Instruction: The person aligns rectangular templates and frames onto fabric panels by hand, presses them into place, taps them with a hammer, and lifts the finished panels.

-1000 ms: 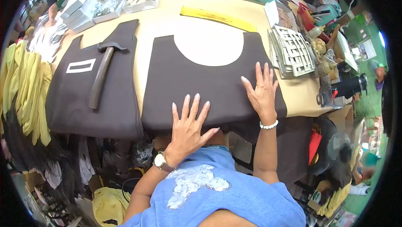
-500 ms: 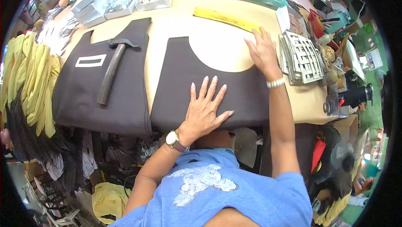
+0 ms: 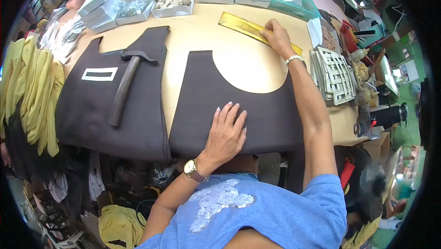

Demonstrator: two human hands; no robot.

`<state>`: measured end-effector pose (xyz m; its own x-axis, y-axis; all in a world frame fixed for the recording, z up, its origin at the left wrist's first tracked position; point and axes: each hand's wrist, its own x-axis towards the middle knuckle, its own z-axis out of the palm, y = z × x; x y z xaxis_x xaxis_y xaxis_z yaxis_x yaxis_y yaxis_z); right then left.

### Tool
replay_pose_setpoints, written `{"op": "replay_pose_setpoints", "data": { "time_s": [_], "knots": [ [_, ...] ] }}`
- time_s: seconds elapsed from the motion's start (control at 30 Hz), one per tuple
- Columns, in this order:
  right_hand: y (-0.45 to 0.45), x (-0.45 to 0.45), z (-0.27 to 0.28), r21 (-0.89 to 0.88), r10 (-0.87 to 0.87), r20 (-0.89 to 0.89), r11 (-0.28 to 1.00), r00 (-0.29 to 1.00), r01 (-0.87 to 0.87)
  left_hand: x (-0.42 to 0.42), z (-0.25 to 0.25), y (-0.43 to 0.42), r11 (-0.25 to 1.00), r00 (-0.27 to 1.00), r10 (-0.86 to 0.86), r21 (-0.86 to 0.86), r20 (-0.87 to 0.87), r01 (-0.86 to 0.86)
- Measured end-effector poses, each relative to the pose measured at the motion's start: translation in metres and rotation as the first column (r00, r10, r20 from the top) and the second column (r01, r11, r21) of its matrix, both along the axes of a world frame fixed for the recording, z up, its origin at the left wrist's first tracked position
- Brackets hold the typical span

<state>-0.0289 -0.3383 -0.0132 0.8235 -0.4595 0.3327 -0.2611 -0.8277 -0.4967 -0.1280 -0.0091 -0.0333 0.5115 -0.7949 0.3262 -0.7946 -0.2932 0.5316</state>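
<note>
A dark fabric piece with a curved cut-out (image 3: 220,106) lies flat on the table, near its front edge. My left hand (image 3: 227,132) rests palm down on it, fingers apart. Above the cut-out, my right hand (image 3: 278,40) has its fingers curled round a yellow strip (image 3: 239,25), which lies at a slant. To the left is a dark fabric stack (image 3: 82,111) with a white-bordered rectangle (image 3: 99,74) on it. On that stack rests a hammer (image 3: 125,88), its head toward the far side.
Boxes of small parts (image 3: 173,2) and a teal basket (image 3: 294,8) line the table's (image 3: 193,31) far side. Patterned cut-out plates (image 3: 333,76) are piled at right. Yellow cloths (image 3: 32,93) hang at left. Another person's hand (image 3: 73,3) shows at the far left.
My right hand has gone from the dark fabric up to the yellow strip and taken hold of it. My left hand stays on the fabric. The view has shifted somewhat.
</note>
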Motion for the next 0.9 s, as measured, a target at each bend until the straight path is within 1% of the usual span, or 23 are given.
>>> {"op": "replay_pose_setpoints", "data": {
  "time_s": [0.07, 0.13, 0.2, 0.27, 0.3, 0.33, 0.37, 0.4, 0.47, 0.5, 0.53, 0.6, 0.67, 0.7, 0.8, 0.87, 0.9],
  "knots": [
    [0.004, -0.005, 0.011, 0.047, 0.044, 0.136, 0.998, 0.99, -0.051, -0.001, 0.001, 0.0, 0.999, 0.999, -0.003, -0.039, 0.037, 0.004],
    [0.022, -0.019, 0.04, 0.021, 0.094, 0.27, 0.994, 0.958, -0.103, -0.001, 0.0, -0.001, 0.999, 0.999, -0.006, -0.042, 0.047, 0.008],
    [0.05, -0.046, 0.077, 0.037, 0.137, 0.322, 0.987, 0.937, -0.157, -0.001, 0.005, -0.002, 0.998, 0.995, 0.008, -0.061, 0.1, -0.002],
    [0.081, -0.08, 0.106, 0.08, 0.157, 0.262, 0.98, 0.952, -0.184, -0.002, 0.005, -0.002, 0.994, 0.986, 0.015, -0.109, 0.169, 0.003],
    [0.093, -0.095, 0.111, 0.102, 0.169, 0.233, 0.975, 0.958, -0.197, -0.002, 0.003, -0.001, 0.989, 0.978, 0.017, -0.147, 0.21, 0.015],
    [0.101, -0.108, 0.102, 0.167, 0.222, 0.257, 0.948, 0.941, -0.27, -0.003, 0.003, -0.001, 0.983, 0.968, 0.021, -0.184, 0.25, 0.027],
    [0.112, -0.121, 0.098, 0.21, 0.277, 0.178, 0.927, 0.944, -0.312, -0.003, 0.007, -0.001, 0.975, 0.951, 0.045, -0.22, 0.305, 0.024],
    [0.123, -0.133, 0.094, 0.257, 0.335, 0.102, 0.901, 0.937, -0.35, -0.004, 0.005, -0.001, 0.973, 0.947, 0.047, -0.23, 0.316, 0.029],
    [0.139, -0.146, 0.064, -0.041, 0.305, 0.134, 0.952, 0.943, -0.302, -0.006, 0.001, 0.002, 0.97, 0.939, 0.05, -0.242, 0.341, 0.036],
    [0.144, -0.155, 0.052, -0.119, 0.213, 0.11, 0.973, 0.971, -0.2, -0.006, 0.003, 0.004, 0.977, 0.946, 0.049, -0.214, 0.322, 0.022],
    [0.146, -0.166, 0.043, -0.101, 0.098, 0.119, 0.991, 0.988, -0.086, -0.006, 0.004, 0.004, 0.982, 0.952, 0.052, -0.186, 0.303, 0.005],
    [0.146, -0.189, 0.03, -0.064, -0.131, 0.133, 0.988, 0.982, 0.14, -0.004, 0.005, 0.005, 0.98, 0.956, 0.084, -0.197, 0.279, -0.029],
    [0.146, -0.212, 0.016, -0.062, -0.296, 0.11, 0.951, 0.949, 0.304, -0.002, 0.012, 0.009, 0.982, 0.958, 0.113, -0.176, 0.264, -0.067],
    [0.147, -0.22, 0.011, -0.063, -0.38, 0.095, 0.92, 0.92, 0.386, -0.002, 0.018, 0.013, 0.981, 0.953, 0.169, -0.14, 0.25, -0.137],
    [0.152, -0.233, 0.003, 0.007, -0.437, 0.051, 0.899, 0.898, 0.437, 0.006, 0.029, 0.033, 0.946, 0.917, 0.319, -0.027, 0.238, -0.322],
    [0.153, -0.236, 0.0, 0.069, -0.449, 0.069, 0.893, 0.891, 0.445, 0.011, 0.028, 0.045, 0.914, 0.887, 0.397, -0.015, 0.235, -0.406],
    [0.152, -0.237, -0.001, 0.103, -0.447, 0.093, 0.893, 0.89, 0.438, 0.011, 0.027, 0.048, 0.91, 0.885, 0.402, 0.001, 0.235, -0.414]
  ]
}}
